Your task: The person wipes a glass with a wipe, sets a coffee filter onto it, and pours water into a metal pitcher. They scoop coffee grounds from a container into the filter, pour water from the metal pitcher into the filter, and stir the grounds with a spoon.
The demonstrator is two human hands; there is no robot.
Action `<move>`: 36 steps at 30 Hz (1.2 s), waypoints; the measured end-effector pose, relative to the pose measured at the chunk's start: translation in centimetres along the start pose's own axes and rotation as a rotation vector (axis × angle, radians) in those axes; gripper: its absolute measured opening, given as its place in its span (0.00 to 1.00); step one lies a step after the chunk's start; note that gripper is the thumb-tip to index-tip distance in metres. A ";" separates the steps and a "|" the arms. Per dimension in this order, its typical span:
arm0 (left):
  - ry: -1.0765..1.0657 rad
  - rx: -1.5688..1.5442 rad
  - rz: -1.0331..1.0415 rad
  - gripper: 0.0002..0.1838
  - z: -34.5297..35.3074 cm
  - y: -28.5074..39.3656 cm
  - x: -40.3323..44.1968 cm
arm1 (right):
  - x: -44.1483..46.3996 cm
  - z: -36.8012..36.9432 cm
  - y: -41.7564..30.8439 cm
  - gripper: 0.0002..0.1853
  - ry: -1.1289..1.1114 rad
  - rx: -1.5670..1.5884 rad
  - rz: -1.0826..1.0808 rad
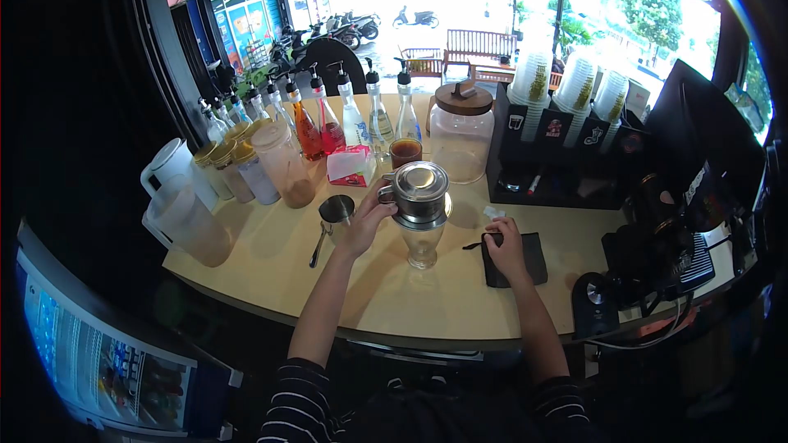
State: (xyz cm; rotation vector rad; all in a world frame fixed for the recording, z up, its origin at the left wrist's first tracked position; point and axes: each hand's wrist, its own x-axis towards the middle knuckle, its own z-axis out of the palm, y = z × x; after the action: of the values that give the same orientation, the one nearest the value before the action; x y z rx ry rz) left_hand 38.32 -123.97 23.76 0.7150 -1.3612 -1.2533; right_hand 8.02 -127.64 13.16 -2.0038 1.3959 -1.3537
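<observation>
Filter [419,203] on glass [422,249], jar [465,146] behind (bottles [353,119] left)

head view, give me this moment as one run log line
left hand: holding metal filter by its side | metal filter: over clear glass | right hand: over black pad, grip unclear

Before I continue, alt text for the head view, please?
A person's left hand holds a lidded metal drip filter over a clear glass on a pale counter. The right hand is over a flat black item; behind stand pump bottles and stacked plastic cups.
</observation>
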 end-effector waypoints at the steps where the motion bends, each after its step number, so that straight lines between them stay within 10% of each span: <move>1: -0.001 0.000 0.000 0.32 -0.1 -0.5 0.0 | 0.0 -0.1 -0.1 0.09 -0.005 0.008 0.013; 14: 0.074 0.304 0.183 0.48 3.1 -0.5 -0.4 | 2.8 -2.4 -6.9 0.12 0.150 0.020 -0.257; 26: 0.096 0.252 0.180 0.47 3.6 -0.7 -0.6 | 10.2 -4.6 -24.9 0.46 -0.616 -0.083 -0.315; 36: 0.068 0.252 0.264 0.54 3.7 -0.6 -0.2 | 12.0 -4.8 -23.1 0.45 -0.511 0.031 -0.300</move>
State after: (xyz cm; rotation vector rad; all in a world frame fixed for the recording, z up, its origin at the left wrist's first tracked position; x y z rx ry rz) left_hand 34.75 -122.95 23.71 0.7156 -1.5181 -0.8520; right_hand 16.87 -126.38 38.03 -2.3824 0.8671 -0.8583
